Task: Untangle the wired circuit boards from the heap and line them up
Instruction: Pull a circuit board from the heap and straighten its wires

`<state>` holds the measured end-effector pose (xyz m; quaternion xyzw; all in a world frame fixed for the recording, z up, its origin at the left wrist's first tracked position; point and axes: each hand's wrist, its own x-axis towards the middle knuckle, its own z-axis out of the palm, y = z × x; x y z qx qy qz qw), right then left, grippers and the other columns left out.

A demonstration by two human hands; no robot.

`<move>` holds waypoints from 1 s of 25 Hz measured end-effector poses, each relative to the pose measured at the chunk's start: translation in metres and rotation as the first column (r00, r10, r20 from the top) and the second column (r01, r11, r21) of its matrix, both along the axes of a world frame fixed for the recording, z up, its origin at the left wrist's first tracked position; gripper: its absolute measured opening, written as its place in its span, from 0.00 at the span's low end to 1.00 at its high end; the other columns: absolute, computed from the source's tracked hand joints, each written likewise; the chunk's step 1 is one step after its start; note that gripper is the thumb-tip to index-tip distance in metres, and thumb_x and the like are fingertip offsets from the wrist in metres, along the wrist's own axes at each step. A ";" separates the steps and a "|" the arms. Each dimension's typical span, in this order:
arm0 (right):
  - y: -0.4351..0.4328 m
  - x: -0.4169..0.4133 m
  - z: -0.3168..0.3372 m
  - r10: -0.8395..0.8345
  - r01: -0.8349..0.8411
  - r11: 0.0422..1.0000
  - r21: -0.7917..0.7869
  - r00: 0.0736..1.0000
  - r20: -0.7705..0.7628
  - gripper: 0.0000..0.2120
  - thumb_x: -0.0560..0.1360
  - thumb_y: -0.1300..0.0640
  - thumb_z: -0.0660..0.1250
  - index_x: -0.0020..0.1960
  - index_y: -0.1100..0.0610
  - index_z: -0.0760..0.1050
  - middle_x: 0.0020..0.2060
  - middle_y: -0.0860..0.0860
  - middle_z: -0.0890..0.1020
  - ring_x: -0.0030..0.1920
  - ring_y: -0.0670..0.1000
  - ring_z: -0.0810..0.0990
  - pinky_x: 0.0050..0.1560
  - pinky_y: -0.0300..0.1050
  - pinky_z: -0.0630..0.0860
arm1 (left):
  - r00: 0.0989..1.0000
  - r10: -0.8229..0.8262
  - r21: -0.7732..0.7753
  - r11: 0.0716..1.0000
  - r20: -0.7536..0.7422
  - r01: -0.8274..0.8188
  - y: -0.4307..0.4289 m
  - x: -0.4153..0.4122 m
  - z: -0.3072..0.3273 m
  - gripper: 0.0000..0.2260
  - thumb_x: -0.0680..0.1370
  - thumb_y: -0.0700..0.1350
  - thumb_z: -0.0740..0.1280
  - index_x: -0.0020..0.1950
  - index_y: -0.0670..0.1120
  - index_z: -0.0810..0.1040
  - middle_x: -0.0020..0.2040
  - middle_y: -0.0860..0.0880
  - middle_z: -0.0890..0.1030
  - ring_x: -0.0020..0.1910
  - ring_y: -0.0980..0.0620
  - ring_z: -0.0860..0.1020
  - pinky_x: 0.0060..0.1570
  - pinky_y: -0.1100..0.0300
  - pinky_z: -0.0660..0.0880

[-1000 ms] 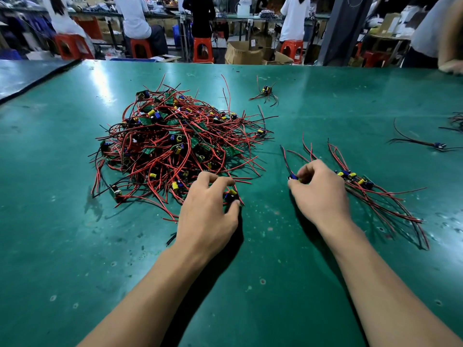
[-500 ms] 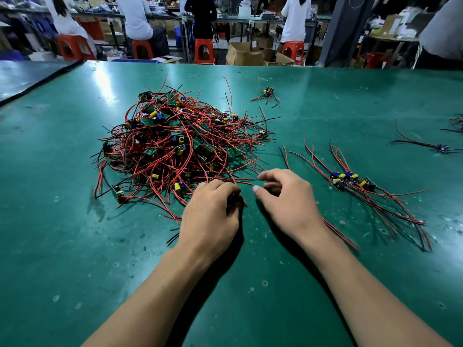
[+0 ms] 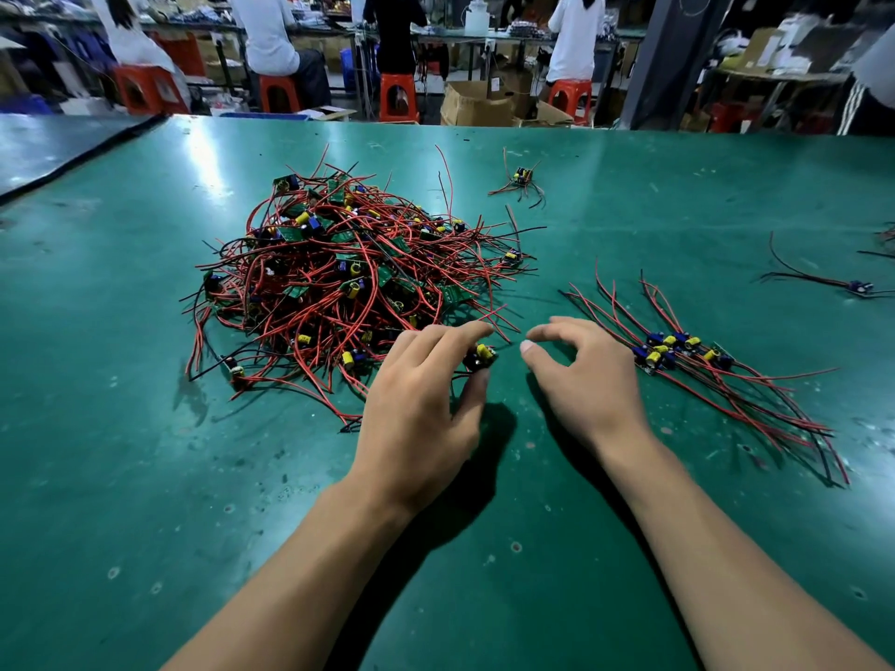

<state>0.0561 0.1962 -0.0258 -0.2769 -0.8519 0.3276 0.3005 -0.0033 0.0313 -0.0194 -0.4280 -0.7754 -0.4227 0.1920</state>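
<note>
A heap of small circuit boards with red and black wires [image 3: 348, 278] lies on the green table [image 3: 145, 428], left of centre. At the heap's near right edge my left hand [image 3: 426, 404] pinches one small board with a yellow capacitor [image 3: 480, 356] between thumb and fingers. My right hand [image 3: 576, 385] hovers just right of that board, fingers loosely curled, holding nothing. Further right lies a row of lined-up boards [image 3: 678, 351], their wires trailing toward the near right.
A single wired board [image 3: 522, 177] lies behind the heap, and another [image 3: 859, 286] sits at the far right. Beyond the table's far edge people sit on red stools [image 3: 398, 96] among cardboard boxes [image 3: 477, 106]. A second table surface [image 3: 48, 147] adjoins at the left.
My right hand left the lined-up row and came left to the heap's edge beside my left hand. My left hand stayed on the same board and has lifted it slightly clear.
</note>
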 end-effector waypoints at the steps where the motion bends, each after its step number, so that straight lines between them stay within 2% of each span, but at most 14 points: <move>1: -0.005 -0.001 0.003 0.039 -0.043 0.997 -0.070 0.998 -0.056 0.05 0.75 0.55 0.72 0.49 0.54 0.85 0.50 0.50 0.85 0.53 0.45 0.82 0.56 0.30 0.71 | 1.000 -0.008 0.019 1.000 -0.017 0.009 0.000 0.001 0.001 0.16 0.75 0.40 0.71 0.63 0.44 0.78 0.52 0.50 0.81 0.51 0.48 0.76 0.55 0.59 0.71; 2: -0.011 -0.002 0.006 0.098 -0.122 0.971 -0.207 0.988 -0.119 0.04 0.77 0.55 0.71 0.48 0.54 0.84 0.45 0.48 0.86 0.46 0.44 0.84 0.49 0.32 0.74 | 0.999 -0.017 0.038 0.999 -0.032 0.018 0.000 0.001 0.001 0.16 0.75 0.40 0.71 0.63 0.44 0.78 0.52 0.50 0.81 0.51 0.47 0.77 0.55 0.58 0.72; 3: -0.017 -0.003 0.010 0.162 -0.223 0.898 -0.378 0.969 -0.188 0.06 0.79 0.54 0.70 0.48 0.55 0.84 0.42 0.48 0.86 0.40 0.46 0.85 0.44 0.36 0.76 | 0.999 -0.028 0.051 0.998 -0.042 0.031 0.000 0.001 0.001 0.16 0.75 0.39 0.71 0.63 0.43 0.78 0.53 0.50 0.81 0.51 0.47 0.77 0.55 0.57 0.72; 4: -0.023 -0.003 0.013 0.220 -0.325 0.776 -0.540 0.943 -0.250 0.11 0.80 0.51 0.68 0.48 0.57 0.84 0.41 0.49 0.86 0.38 0.48 0.85 0.40 0.41 0.77 | 0.998 -0.044 0.055 0.997 -0.044 0.046 -0.001 0.001 0.001 0.18 0.74 0.38 0.71 0.64 0.43 0.78 0.54 0.50 0.82 0.52 0.47 0.78 0.55 0.56 0.73; 6: -0.030 0.000 0.021 0.302 -0.435 0.536 -0.723 0.899 -0.318 0.19 0.78 0.44 0.67 0.50 0.60 0.84 0.45 0.55 0.86 0.38 0.52 0.83 0.38 0.44 0.78 | 0.997 -0.080 0.046 0.996 -0.020 0.081 -0.001 0.001 0.000 0.21 0.72 0.37 0.73 0.64 0.44 0.78 0.55 0.50 0.82 0.53 0.48 0.79 0.55 0.53 0.75; 7: -0.030 0.001 0.024 0.330 -0.452 0.473 -0.757 0.887 -0.323 0.21 0.76 0.42 0.67 0.50 0.60 0.84 0.46 0.57 0.86 0.39 0.53 0.83 0.39 0.45 0.79 | 0.996 -0.095 0.049 0.994 -0.002 0.095 -0.002 0.002 0.000 0.21 0.72 0.37 0.74 0.64 0.44 0.78 0.55 0.50 0.82 0.52 0.48 0.79 0.54 0.51 0.76; 10: -0.026 0.005 0.028 0.353 -0.484 0.398 -0.779 0.865 -0.357 0.13 0.71 0.47 0.71 0.46 0.56 0.85 0.44 0.57 0.85 0.38 0.52 0.82 0.42 0.46 0.79 | 0.994 -0.107 0.114 0.988 0.010 0.105 -0.001 0.002 0.000 0.17 0.73 0.37 0.73 0.60 0.43 0.78 0.53 0.50 0.80 0.51 0.50 0.79 0.52 0.53 0.76; 14: -0.017 0.005 0.033 0.202 -0.520 0.321 -0.792 0.854 -0.479 0.12 0.70 0.52 0.68 0.49 0.59 0.82 0.40 0.54 0.85 0.34 0.48 0.81 0.40 0.40 0.81 | 0.999 0.005 0.206 0.978 0.050 -0.015 0.000 -0.001 0.001 0.15 0.74 0.45 0.74 0.59 0.44 0.78 0.51 0.51 0.78 0.50 0.56 0.77 0.54 0.65 0.72; 17: -0.008 0.007 0.038 0.008 -0.603 0.170 -0.780 0.792 -0.610 0.10 0.75 0.56 0.64 0.51 0.59 0.79 0.42 0.54 0.85 0.34 0.46 0.81 0.39 0.39 0.82 | 0.955 0.029 0.263 0.958 0.294 -0.110 0.001 -0.003 0.003 0.12 0.75 0.48 0.74 0.56 0.47 0.79 0.46 0.53 0.81 0.45 0.58 0.79 0.49 0.63 0.76; 19: -0.003 0.008 0.039 -0.098 -0.633 0.100 -0.768 0.762 -0.641 0.10 0.74 0.58 0.64 0.52 0.58 0.80 0.43 0.54 0.86 0.34 0.46 0.83 0.39 0.39 0.82 | 0.859 -0.015 0.301 0.940 0.512 -0.163 0.000 -0.006 0.004 0.11 0.75 0.48 0.74 0.55 0.49 0.79 0.42 0.53 0.82 0.40 0.57 0.81 0.42 0.57 0.80; 21: -0.003 0.008 0.037 -0.133 -0.648 0.041 -0.761 0.751 -0.647 0.11 0.74 0.59 0.64 0.54 0.58 0.80 0.45 0.55 0.87 0.35 0.46 0.84 0.38 0.40 0.82 | 0.766 -0.068 0.316 0.931 0.639 -0.181 -0.001 -0.009 0.004 0.11 0.76 0.48 0.73 0.56 0.50 0.78 0.41 0.50 0.82 0.37 0.50 0.83 0.37 0.54 0.81; 23: -0.005 0.006 0.036 -0.082 -0.632 0.035 -0.774 0.770 -0.633 0.13 0.74 0.59 0.63 0.56 0.58 0.79 0.46 0.55 0.86 0.35 0.46 0.83 0.37 0.40 0.82 | 0.769 -0.051 0.279 0.945 0.637 -0.168 -0.003 -0.011 0.003 0.07 0.77 0.48 0.71 0.53 0.50 0.79 0.40 0.50 0.83 0.35 0.48 0.83 0.35 0.58 0.79; 25: -0.008 0.005 0.033 0.038 -0.586 0.107 -0.803 0.809 -0.586 0.13 0.73 0.58 0.63 0.57 0.57 0.78 0.46 0.54 0.86 0.34 0.46 0.81 0.35 0.38 0.80 | 0.774 -0.087 0.278 0.953 0.627 -0.118 -0.002 -0.007 0.005 0.03 0.79 0.47 0.68 0.48 0.49 0.81 0.38 0.48 0.84 0.33 0.49 0.81 0.33 0.61 0.77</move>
